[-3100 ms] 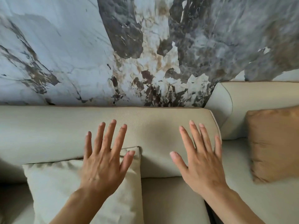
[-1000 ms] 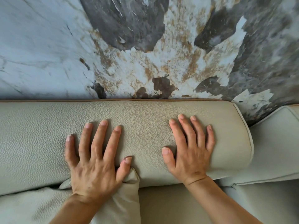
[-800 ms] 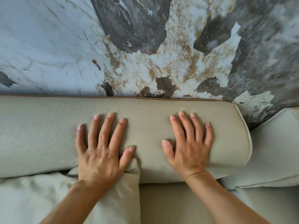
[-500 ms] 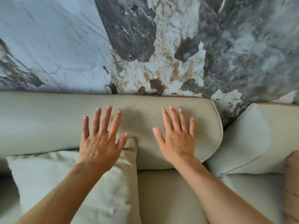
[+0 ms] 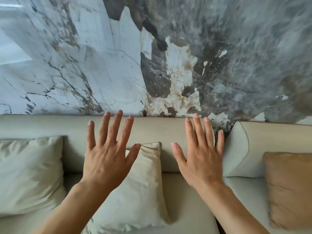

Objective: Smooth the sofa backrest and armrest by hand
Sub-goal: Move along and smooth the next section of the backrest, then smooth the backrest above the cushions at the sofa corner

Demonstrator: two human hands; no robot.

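The beige leather sofa backrest (image 5: 157,130) runs across the view below a marble wall. My left hand (image 5: 108,156) is held in front of it, fingers spread and palm forward, holding nothing. My right hand (image 5: 200,156) is spread the same way near the backrest's right end, its little finger beside the gap to a second backrest section (image 5: 270,141). Both hands look lifted off the leather; I cannot tell whether the fingertips touch it. No armrest is in view.
A cream cushion (image 5: 140,191) leans on the seat between my forearms, and a larger cream cushion (image 5: 28,174) lies at the left. A tan cushion (image 5: 288,188) stands at the right. The grey and white marble wall (image 5: 152,56) rises directly behind the sofa.
My hands were pressed flat on the backrest a second ago; they have since drawn back toward me and lifted. The view has pulled away, so more cushions and seat show.
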